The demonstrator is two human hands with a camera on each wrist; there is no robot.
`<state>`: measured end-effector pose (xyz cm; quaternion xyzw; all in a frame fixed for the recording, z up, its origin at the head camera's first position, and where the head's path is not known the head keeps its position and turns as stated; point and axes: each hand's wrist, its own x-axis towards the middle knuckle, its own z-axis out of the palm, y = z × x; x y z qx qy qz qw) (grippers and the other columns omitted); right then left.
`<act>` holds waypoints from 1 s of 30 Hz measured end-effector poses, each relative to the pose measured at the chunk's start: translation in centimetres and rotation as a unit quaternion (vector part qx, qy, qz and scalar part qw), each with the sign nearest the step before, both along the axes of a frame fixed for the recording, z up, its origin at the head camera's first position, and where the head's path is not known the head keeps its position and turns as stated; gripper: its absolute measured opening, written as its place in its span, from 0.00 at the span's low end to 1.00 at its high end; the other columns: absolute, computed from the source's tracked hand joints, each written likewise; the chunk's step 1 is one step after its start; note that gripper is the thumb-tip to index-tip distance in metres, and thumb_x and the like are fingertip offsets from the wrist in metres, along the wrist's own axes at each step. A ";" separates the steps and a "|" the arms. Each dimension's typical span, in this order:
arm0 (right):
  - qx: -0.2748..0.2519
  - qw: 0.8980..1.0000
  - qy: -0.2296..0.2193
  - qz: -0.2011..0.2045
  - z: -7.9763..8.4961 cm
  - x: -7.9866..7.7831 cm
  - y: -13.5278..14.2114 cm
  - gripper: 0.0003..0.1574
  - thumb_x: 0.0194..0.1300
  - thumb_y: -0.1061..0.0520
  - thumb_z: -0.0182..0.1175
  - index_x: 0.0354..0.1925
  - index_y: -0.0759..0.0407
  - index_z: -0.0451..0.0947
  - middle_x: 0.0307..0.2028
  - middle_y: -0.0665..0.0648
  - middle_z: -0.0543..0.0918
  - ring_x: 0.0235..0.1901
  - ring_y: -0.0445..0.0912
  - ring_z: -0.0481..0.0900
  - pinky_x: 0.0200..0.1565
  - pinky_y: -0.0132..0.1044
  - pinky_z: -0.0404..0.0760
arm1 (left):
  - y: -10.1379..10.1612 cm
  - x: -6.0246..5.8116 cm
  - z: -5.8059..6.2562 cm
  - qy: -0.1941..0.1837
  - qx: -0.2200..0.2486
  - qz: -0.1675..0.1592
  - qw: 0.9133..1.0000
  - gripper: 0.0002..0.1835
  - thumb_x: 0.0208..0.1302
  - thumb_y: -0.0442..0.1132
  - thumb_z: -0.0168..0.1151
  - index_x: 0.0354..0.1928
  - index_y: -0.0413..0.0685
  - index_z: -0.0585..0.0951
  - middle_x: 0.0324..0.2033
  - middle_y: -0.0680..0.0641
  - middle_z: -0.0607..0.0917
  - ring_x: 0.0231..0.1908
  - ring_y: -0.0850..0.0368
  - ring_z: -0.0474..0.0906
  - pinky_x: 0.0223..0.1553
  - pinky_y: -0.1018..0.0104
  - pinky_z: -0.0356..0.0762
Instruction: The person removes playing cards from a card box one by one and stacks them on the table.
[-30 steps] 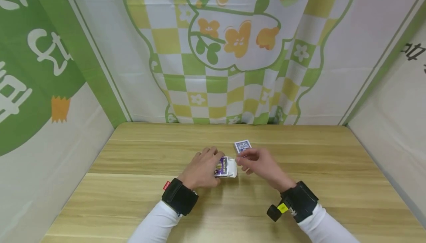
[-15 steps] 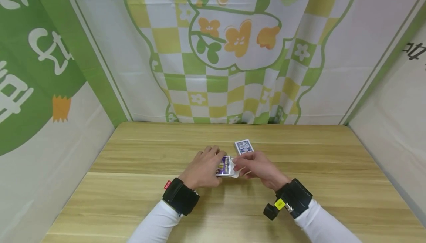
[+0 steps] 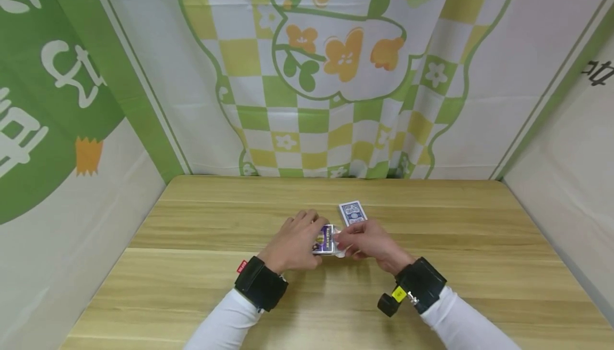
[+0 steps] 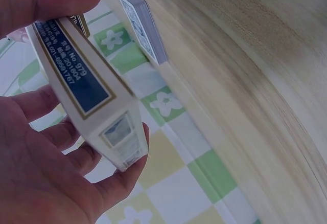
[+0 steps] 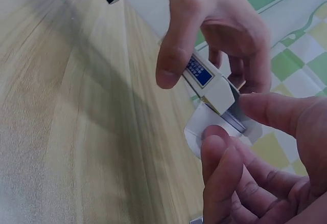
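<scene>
Though head view hides blue label [image 4: 82, 70] | left grip [image 3: 295, 241] clasps box [image 3: 324, 239] | right grip [image 3: 371, 242] unclear

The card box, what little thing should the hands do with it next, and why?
Maybe the right hand should gently ease the white flap outward: it sticks out at the end of the card box, right by that hand, while the left hand grips the box and the blue-backed deck lies outside.

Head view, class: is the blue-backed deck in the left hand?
No, the deck lies on the table; the left hand grips a box.
</scene>
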<state>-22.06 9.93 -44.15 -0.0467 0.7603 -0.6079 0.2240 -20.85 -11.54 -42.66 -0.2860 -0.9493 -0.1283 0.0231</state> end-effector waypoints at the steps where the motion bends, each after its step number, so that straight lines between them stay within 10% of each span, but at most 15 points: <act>1: 0.001 1.000 0.003 0.001 0.0 0.0 -0.1 0.17 0.63 0.52 0.70 0.41 0.66 0.84 0.32 0.58 0.87 0.28 0.47 0.83 0.30 0.35 0.80 | 0.0 0.0 0.0 -0.001 0.000 0.000 1.000 0.38 0.42 0.43 0.76 0.61 0.49 0.76 0.53 0.48 0.76 0.54 0.49 0.72 0.55 0.46 0.75; 30: 0.040 0.998 0.031 -0.049 0.1 0.6 -0.9 0.09 0.61 0.60 0.70 0.36 0.65 0.84 0.30 0.58 0.83 0.26 0.47 0.80 0.31 0.39 0.80 | 0.1 0.2 0.1 0.008 0.005 -0.005 1.000 0.37 0.41 0.42 0.77 0.59 0.51 0.77 0.51 0.49 0.77 0.53 0.49 0.72 0.52 0.46 0.76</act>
